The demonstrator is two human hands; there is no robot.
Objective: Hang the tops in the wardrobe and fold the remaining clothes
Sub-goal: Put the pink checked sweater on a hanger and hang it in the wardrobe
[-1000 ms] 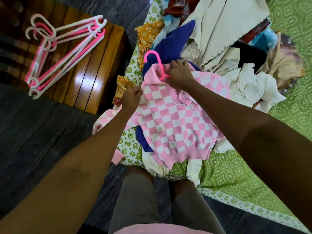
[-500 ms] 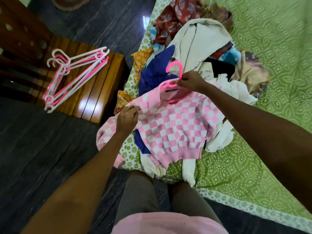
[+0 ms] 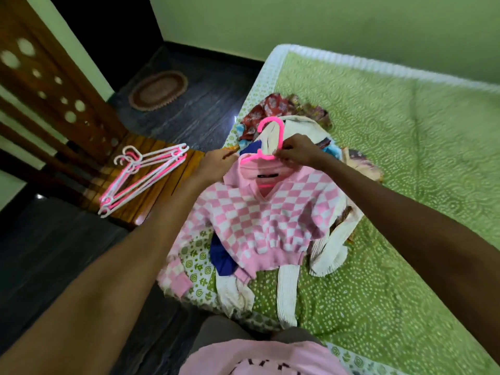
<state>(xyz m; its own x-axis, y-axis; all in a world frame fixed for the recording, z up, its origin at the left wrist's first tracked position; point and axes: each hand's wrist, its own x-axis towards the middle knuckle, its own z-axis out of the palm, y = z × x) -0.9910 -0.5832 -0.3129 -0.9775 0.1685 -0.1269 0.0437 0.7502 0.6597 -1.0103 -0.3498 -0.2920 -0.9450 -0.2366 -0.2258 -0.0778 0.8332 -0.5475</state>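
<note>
Checked top lifted off the pile, now on its hanger.

The right hand (image 3: 296, 154) pinches the pink hanger (image 3: 266, 150) at its neck, while the left hand (image 3: 216, 165) grips the shoulder of the pink checked top (image 3: 259, 220), which has risen clear of the clothes pile (image 3: 284, 112) on the bed (image 3: 405, 131) (hem trailing). Hanging seems next; open floor (image 3: 189, 109) lies left, past the bench (image 3: 162, 185) with spare hangers (image 3: 143, 177).
</note>
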